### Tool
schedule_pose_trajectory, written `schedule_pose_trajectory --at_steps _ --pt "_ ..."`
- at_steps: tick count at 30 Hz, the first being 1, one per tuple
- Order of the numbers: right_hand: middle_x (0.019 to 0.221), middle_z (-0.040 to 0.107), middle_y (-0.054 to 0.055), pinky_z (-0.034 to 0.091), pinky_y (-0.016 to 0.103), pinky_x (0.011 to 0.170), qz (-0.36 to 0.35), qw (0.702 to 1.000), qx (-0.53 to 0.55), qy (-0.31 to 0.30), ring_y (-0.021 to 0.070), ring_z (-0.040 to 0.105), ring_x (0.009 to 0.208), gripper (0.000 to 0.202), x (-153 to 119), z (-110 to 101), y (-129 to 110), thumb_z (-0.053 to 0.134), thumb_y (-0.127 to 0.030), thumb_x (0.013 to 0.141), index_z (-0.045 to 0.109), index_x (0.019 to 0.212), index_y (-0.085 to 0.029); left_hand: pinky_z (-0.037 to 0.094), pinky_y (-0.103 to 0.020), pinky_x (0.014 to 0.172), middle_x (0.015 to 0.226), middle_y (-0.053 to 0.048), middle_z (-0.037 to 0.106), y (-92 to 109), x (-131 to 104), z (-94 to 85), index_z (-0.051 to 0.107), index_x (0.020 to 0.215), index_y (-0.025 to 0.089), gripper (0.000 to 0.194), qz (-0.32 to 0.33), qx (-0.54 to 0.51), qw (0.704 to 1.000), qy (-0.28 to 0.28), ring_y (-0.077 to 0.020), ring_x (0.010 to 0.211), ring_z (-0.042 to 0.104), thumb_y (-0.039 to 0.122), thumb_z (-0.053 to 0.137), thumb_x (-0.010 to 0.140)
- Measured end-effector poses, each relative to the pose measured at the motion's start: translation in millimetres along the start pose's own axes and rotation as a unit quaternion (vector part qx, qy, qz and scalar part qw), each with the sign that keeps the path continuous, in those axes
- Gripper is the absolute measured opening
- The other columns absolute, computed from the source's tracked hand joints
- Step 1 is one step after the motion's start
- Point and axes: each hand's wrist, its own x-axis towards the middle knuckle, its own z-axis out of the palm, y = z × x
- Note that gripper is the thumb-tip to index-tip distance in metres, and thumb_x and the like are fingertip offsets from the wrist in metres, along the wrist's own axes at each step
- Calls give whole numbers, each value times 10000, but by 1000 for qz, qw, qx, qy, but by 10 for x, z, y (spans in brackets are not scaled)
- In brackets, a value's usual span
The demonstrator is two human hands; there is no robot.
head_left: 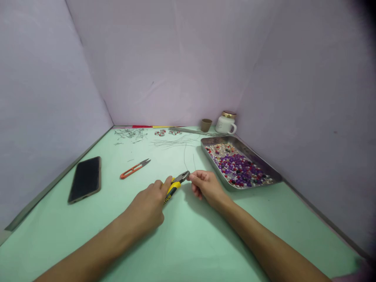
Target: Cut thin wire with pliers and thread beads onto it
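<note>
- Gripping yellow-and-black pliers (175, 185) in the left hand (152, 201), fingers folded tight round the handles; pointing the nose away and rightward, close to the right fingertips.
- Pinching thin wire (185, 156) between thumb and forefinger of the right hand (208, 186), just beside the plier nose; sending up two fine strands beyond the pinch.
- Cannot make out the bend of the wire behind those fingertips, nor any bite of the plier jaws on it.
- Hiding the handle ends and part of the lettering under the left palm.
- Near the right wrist, a metal tray (239, 145) of mixed beads (235, 166), too jumbled to count.
- Left of the pliers, orange snips (131, 172); farther left, a phone (85, 179) near the table edge.
- Toward the back, loose wires (173, 142), beaded pieces (160, 133) and a tangled pile (129, 134), too fine to sort strand by strand.
- Against the back wall, a brown cup (206, 125) and a lidded white mug (225, 125).
- Cut off below by the frame: both forearms; blurred dark at upper right.
- Bounded by pale walls on three sides; open on the green table (182, 243) between the forearms and between snips and phone.
</note>
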Motion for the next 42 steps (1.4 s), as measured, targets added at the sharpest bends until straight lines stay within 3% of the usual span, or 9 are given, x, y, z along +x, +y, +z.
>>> schedule_pose_trajectory --at_steps 5,9,13,17,21,30,36,40,42 --pt "407 489 -61 308 145 278 -15 997 66 -27 52 414 304 213 43 -27 73 595 -350 664 524 640 -150 375 -277 649 941 -78 523 -25 -2 -3 237 1314 229 803 20 -84 996 -7 -210 792 509 4 399 561" --pt "424 508 -55 324 143 293 -28 990 120 -71 52 433 316 241 92 -54 142 633 -366 653 552 684 -141 363 -239 622 808 -15 535 -27 -3 -128 452 1119 206 555 74 -229 970 -17 -162 729 482 24 397 598" --pt "440 534 -45 344 146 312 -64 987 133 -61 56 453 329 229 94 -57 160 630 -361 669 546 657 -148 334 -215 529 680 31 483 -14 15 -197 507 826 177 245 73 -364 926 -66 -104 589 421 71 424 621" --pt "436 537 -41 347 155 321 -90 984 141 -66 63 457 333 232 71 -57 121 621 -360 679 524 623 -156 339 -224 479 638 24 492 -72 45 -197 492 813 155 230 55 -490 851 -181 -89 501 429 77 440 603" --pt "439 529 -41 366 180 338 -100 988 96 -71 78 460 342 224 61 -75 67 582 -367 698 521 625 -164 338 -227 468 634 17 505 -122 74 -187 490 794 145 235 55 -543 810 -212 -89 489 448 60 445 580" --pt "549 562 -8 420 228 509 -190 971 -109 101 119 527 517 143 47 -71 82 548 -279 709 623 748 -163 369 -236 480 633 25 516 -70 78 -195 469 763 157 202 37 -496 850 -176 -85 481 457 56 442 590" --pt "480 517 -22 412 220 463 -108 990 -10 86 97 485 443 141 40 -22 43 564 -280 650 550 601 -149 353 -218 468 613 44 485 7 69 -190 444 735 173 191 26 -435 888 -151 -85 490 432 54 413 588" --pt "437 501 -33 371 205 413 -62 995 6 72 81 449 387 135 36 -24 -2 578 -266 610 526 564 -149 341 -207 515 637 48 473 41 44 -161 461 757 185 210 50 -338 936 -87 -95 558 419 54 396 607" --pt "430 500 -35 361 201 403 -43 997 13 69 76 438 373 129 29 -21 -6 576 -259 603 521 560 -151 368 -223 597 729 23 517 44 31 -129 492 876 193 319 72 -278 956 -51 -128 662 465 44 384 616"
